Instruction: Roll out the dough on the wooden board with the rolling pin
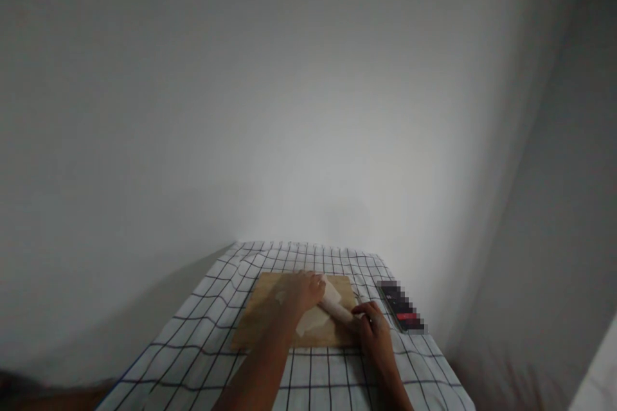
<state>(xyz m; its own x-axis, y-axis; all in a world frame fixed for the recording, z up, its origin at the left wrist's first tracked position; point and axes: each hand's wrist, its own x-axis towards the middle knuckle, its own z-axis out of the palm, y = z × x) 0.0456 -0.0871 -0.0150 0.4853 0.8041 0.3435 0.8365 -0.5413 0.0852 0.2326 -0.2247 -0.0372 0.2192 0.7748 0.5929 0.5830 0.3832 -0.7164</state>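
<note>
A pale rolling pin (pixel 338 312) lies slantwise across a flat, whitish sheet of dough (pixel 311 321) on a wooden board (pixel 250 321). My right hand (pixel 373 324) is curled around the near right end of the pin, beside the board's right edge. At the pin's other end, my left hand (pixel 308 290) is closed over it, above the far part of the dough. That end of the pin is hidden under the fingers. My left forearm covers part of the board, and a small pale patch (pixel 280 296) shows just left of the left hand.
The board rests on a white tablecloth (pixel 202 327) with dark grid lines. A phone (pixel 400 307), partly pixelated, lies on the cloth to the right. Behind the table stands a plain wall (pixel 308 109), with another wall (pixel 554 237) at the right.
</note>
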